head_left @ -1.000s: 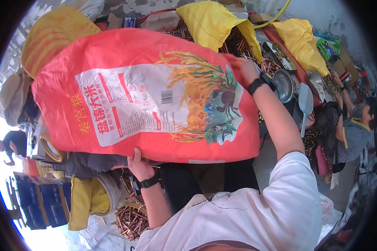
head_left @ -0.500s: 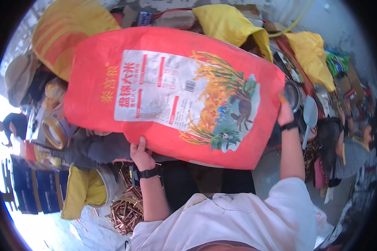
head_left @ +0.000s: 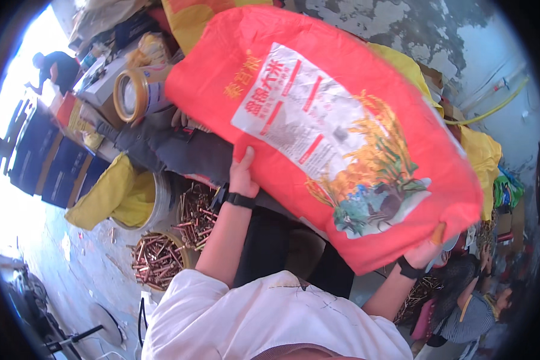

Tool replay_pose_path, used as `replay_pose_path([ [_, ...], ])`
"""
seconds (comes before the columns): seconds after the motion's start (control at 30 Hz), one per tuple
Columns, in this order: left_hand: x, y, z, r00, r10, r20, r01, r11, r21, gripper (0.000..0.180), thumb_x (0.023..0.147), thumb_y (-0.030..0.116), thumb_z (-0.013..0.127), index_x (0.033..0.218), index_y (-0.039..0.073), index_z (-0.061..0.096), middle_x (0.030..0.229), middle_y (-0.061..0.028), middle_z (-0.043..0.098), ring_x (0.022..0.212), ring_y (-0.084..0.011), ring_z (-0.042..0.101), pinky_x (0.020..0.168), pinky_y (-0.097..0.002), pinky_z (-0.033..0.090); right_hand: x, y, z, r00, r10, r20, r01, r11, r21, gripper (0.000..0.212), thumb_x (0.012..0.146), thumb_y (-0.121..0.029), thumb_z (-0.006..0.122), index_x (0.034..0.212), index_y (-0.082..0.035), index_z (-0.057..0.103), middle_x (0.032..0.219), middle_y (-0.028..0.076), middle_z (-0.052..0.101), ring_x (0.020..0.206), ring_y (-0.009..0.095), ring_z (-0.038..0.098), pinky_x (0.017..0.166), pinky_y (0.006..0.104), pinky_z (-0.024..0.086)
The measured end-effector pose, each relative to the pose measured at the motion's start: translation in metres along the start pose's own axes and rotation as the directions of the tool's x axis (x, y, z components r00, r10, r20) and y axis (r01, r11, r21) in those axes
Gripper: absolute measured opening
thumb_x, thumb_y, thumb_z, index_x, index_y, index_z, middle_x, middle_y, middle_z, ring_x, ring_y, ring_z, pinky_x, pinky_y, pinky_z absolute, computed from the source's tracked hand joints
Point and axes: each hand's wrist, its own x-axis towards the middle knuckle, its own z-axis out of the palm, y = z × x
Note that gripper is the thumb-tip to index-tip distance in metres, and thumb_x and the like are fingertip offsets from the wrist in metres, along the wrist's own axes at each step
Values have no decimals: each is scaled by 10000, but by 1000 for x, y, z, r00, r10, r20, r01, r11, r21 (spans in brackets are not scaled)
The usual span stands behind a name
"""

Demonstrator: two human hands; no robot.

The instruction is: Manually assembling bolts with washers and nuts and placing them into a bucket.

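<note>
A large red rice bag (head_left: 336, 141) is stretched out in front of me, tilted so that its right end hangs lower. It bears a white printed panel and a picture of grain and a crab. My left hand (head_left: 244, 175) is closed on its lower edge, thumb on the front and the other fingers hidden behind. At the lower right corner my right hand (head_left: 425, 251) grips the bag, its fingers partly covered. Dark bands circle both wrists. What lies straight behind the bag is hidden.
At left stand a bucket (head_left: 161, 203) with a yellow sack (head_left: 115, 195) over its rim, bowls of copper-coloured bolts (head_left: 156, 259) and dark blue boxes (head_left: 66, 161). A clear jar (head_left: 130, 96) lies above them. Other people (head_left: 474, 312) are at the right and far left.
The bag has swung clockwise, its right end dropping with my right hand. My view has turned as well, so the bucket, bolts and boxes sit higher in the picture. Both hands keep their grip.
</note>
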Motion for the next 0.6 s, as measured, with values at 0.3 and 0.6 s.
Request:
replay_pose_path([
  [0.3,-41,-58,48,968,-142,205,193,947,-257,467,877,177,601,1285,77,397,1220,-97,518,1120,-238,511,950,-407,430,-3,-175,65,943,-272,193,305,936,-174,406,911,-227,542,1228,15,467,1179,107,533,1031,202,543,887,338,442],
  [0.6,-66,-112,102,774,-466,429,607,740,-291,610,863,499,521,1297,82,420,1284,-73,506,1203,-248,460,985,-478,379,142,-346,93,614,-350,707,778,418,-469,332,922,-149,495,1215,3,521,1076,103,587,875,183,604,744,294,508],
])
